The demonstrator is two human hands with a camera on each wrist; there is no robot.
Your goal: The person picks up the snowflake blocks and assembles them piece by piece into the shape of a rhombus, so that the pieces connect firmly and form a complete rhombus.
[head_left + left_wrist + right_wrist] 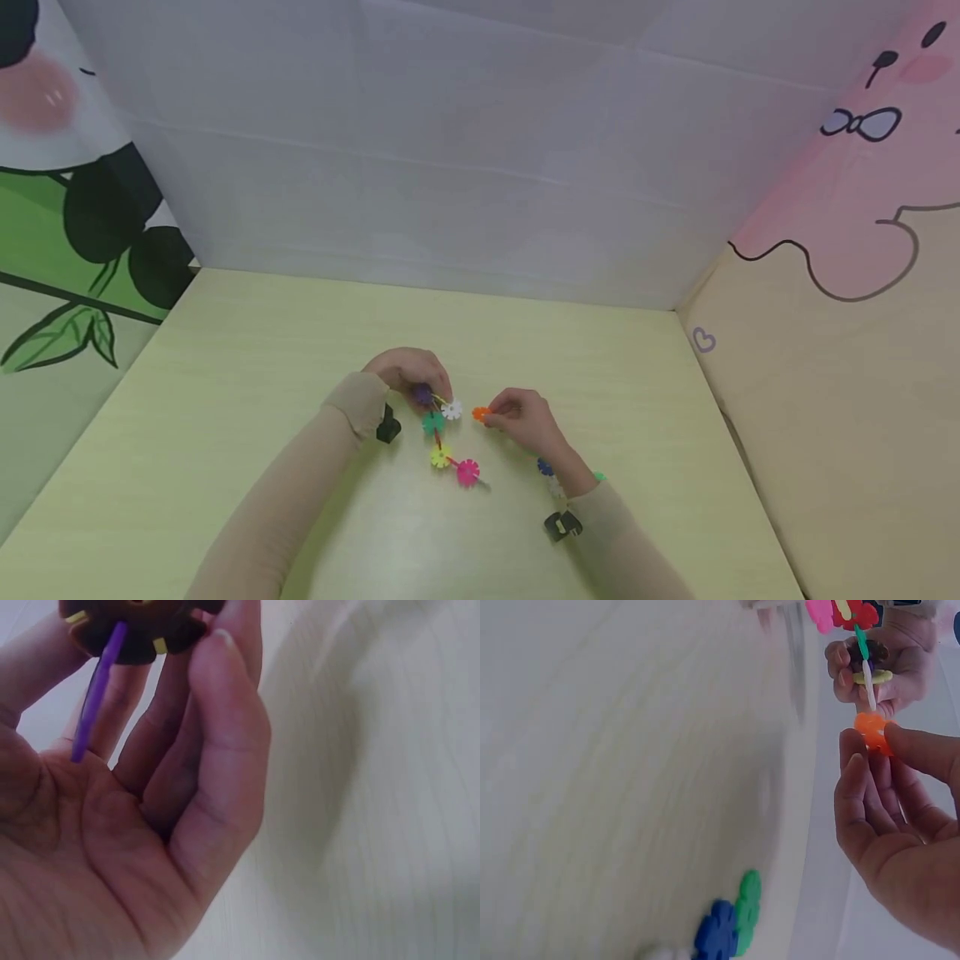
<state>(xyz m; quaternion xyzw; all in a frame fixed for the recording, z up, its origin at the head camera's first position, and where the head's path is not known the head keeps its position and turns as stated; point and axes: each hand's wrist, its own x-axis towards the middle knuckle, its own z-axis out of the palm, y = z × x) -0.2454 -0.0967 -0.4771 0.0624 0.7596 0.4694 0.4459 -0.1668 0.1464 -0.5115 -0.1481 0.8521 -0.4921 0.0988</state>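
Observation:
My left hand [416,371] grips a chain of notched plastic snowflake discs linked edge to edge. A brown disc [139,626] sits at its fingers, with a purple disc [97,694] slotted in and pointing towards the palm. From the hand the chain hangs past a green disc [432,423] and a yellow disc [440,456] to a pink disc [468,473]. A white disc [452,409] sticks out on the right side of the chain. Between thumb and fingertips my right hand [527,423] pinches an orange disc [480,414], close to that white disc.
Beneath the right forearm lie a blue disc [545,467], a whitish disc [556,487] and a green disc [748,911] on the pale wooden table [300,317]. A white sheet [450,167] rises behind the table, with cartoon-printed panels on both sides. Each wrist wears a black camera.

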